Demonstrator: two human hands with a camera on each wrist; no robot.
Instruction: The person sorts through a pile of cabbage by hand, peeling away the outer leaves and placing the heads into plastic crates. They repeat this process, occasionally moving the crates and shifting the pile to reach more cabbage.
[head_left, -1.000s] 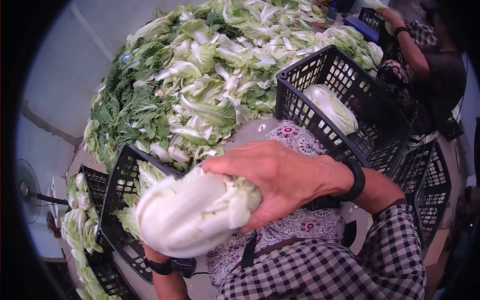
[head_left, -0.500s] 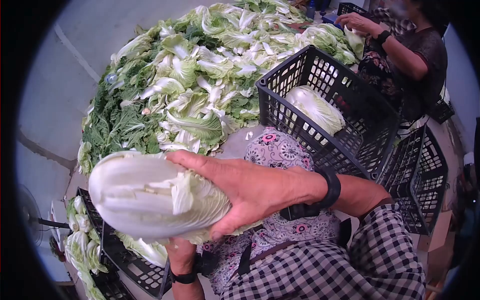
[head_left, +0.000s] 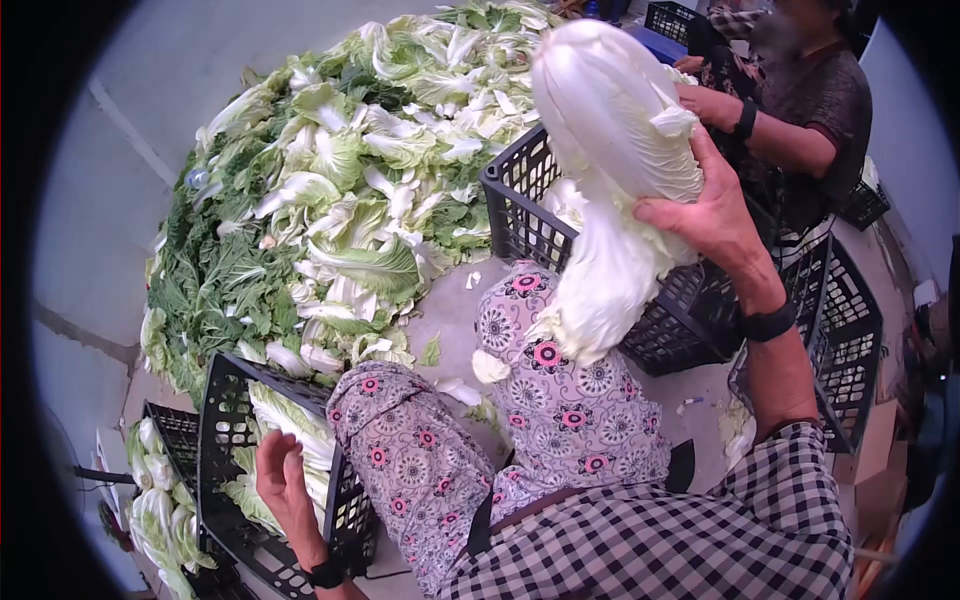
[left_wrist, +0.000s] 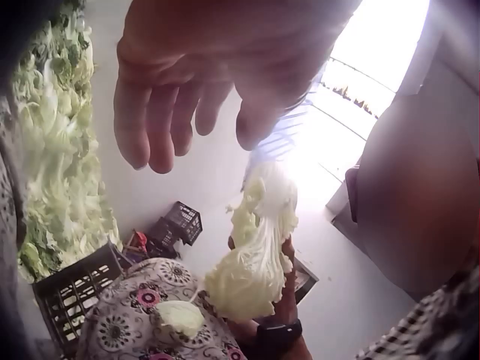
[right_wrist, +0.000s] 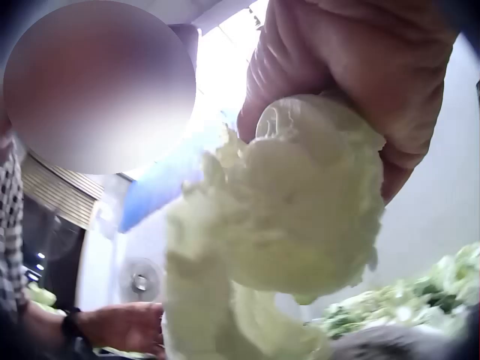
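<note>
My right hand (head_left: 715,215) grips a napa cabbage (head_left: 610,105), raised in front of the right crate (head_left: 520,190). A pale outer leaf (head_left: 605,285) hangs down from the cabbage over my right knee. In the right wrist view, the curled fingers hold the cabbage (right_wrist: 300,195) from above. My left hand (head_left: 285,485) is beside the left crate (head_left: 225,440), its fingers loosely bent around nothing. The left wrist view shows that hand (left_wrist: 187,82) with its fingers apart from the cabbage. A small leaf piece (head_left: 490,367) lies on my patterned trousers.
A large heap of cabbage leaves (head_left: 330,190) covers the floor ahead. Cabbages (head_left: 295,425) lie in the left crate. More cabbages (head_left: 155,500) are at the far left. Another person (head_left: 800,120) works at the upper right. Further black crates (head_left: 850,340) stand at the right.
My right hand has swung the cabbage from the left across to the upper right. An outer leaf now hangs from it. My left hand, earlier mostly hidden under the cabbage, is now visible at left.
</note>
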